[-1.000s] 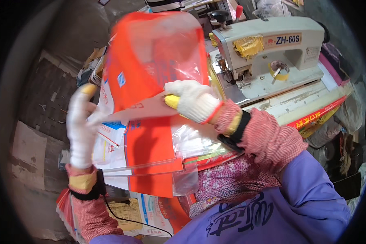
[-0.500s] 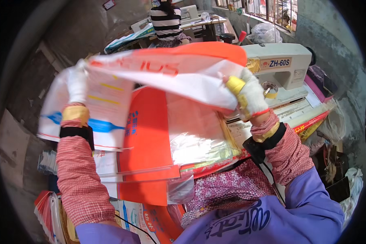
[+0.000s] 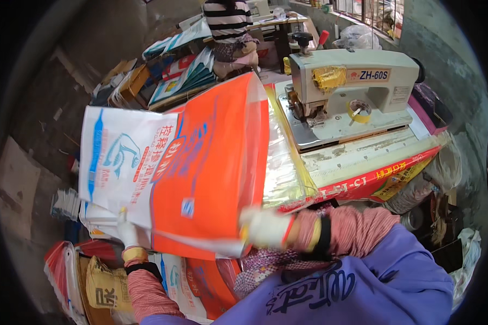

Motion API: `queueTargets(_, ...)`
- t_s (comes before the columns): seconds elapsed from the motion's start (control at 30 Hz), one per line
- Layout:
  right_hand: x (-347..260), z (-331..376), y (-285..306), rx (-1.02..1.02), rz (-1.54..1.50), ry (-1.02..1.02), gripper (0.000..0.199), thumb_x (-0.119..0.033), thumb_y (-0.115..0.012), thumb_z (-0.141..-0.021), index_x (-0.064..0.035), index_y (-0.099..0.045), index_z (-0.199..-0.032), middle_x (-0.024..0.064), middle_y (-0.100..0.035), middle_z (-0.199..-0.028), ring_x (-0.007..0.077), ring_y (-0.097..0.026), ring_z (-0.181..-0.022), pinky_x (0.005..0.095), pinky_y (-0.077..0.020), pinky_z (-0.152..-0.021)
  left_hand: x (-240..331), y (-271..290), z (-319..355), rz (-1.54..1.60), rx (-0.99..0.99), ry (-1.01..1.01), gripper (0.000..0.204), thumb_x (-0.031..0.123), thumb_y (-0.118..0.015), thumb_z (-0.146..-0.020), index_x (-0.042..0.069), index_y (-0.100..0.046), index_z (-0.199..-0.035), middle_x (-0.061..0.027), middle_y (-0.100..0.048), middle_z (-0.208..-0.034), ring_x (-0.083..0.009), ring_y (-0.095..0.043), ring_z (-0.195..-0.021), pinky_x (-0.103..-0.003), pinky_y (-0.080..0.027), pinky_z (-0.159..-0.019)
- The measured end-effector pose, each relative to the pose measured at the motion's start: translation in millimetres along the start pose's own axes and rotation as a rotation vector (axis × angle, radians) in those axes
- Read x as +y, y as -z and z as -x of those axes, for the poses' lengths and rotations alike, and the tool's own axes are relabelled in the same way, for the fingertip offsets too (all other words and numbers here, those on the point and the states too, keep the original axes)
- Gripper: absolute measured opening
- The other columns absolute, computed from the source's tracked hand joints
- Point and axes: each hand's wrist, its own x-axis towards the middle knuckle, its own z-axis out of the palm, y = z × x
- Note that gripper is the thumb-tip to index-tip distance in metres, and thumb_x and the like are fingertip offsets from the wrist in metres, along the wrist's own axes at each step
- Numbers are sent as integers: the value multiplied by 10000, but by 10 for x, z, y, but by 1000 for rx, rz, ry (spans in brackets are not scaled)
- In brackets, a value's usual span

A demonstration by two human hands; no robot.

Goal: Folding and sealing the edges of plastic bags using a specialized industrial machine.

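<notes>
An orange and white printed sack [image 3: 209, 157] lies spread over the left part of the work table, its far right corner raised. My left hand [image 3: 129, 230], in a white glove, is closed on the sack's near edge, towards the left, with the yellow-wrapped thumb on top. At the near right corner my right hand [image 3: 265, 227], also gloved, holds the same edge; motion blurs its fingers. More sacks [image 3: 214, 287] of the same colours lie below, close to my body.
A white sewing machine [image 3: 358, 81] stands at the right, with a roll of yellow tape [image 3: 359, 111] on its bed. Folded sacks [image 3: 187, 78] are stacked at the far left. Beyond the table, a person in a striped top [image 3: 228, 21] sits with their back to me.
Both hands have come down and towards me from above the table. The sack, lifted and billowing before, now lies turned out flat with its orange side at the right.
</notes>
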Motion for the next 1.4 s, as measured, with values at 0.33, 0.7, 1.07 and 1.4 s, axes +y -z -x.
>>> queueTargets(0.33,214,-180,1293,478,-181,406,298,-229,-576,-920,-74,-598,-1174,66,-688,-954,186,-662,-872,301,-509,-737,1232,1169,1791,1108,-223,934,463,370,-404,-997,-12,-506,-1239,-127,-554,-1242,-208,-554,-1102,-341,-461,-927)
queueTargets(0.7,1600,-455,256,225,-139,-221,451,-222,-562,-868,-173,-552,-1316,83,-647,-817,147,-565,-687,283,-457,-643,2502,1339,2617,1293,-197,1196,387,336,-447,-998,19,-476,-1220,-76,-562,-1152,-159,-546,-1032,-306,-453,-891)
queueTargets(1.07,877,642,-261,425,174,173,266,-82,-609,-800,-54,-632,-1064,161,-620,-1072,320,-604,-1015,396,-498,-837,2366,1664,2314,671,57,912,236,105,-534,-931,96,-356,-777,48,-336,-716,-40,-312,-662,-220,-325,-572)
queueTargets(1.4,800,-1594,-858,167,451,56,222,-118,-598,-822,-89,-655,-1035,92,-635,-1036,267,-620,-959,394,-504,-800,2807,1808,2702,584,42,1061,266,121,-560,-921,77,-368,-743,45,-328,-677,-64,-300,-619,-253,-304,-524)
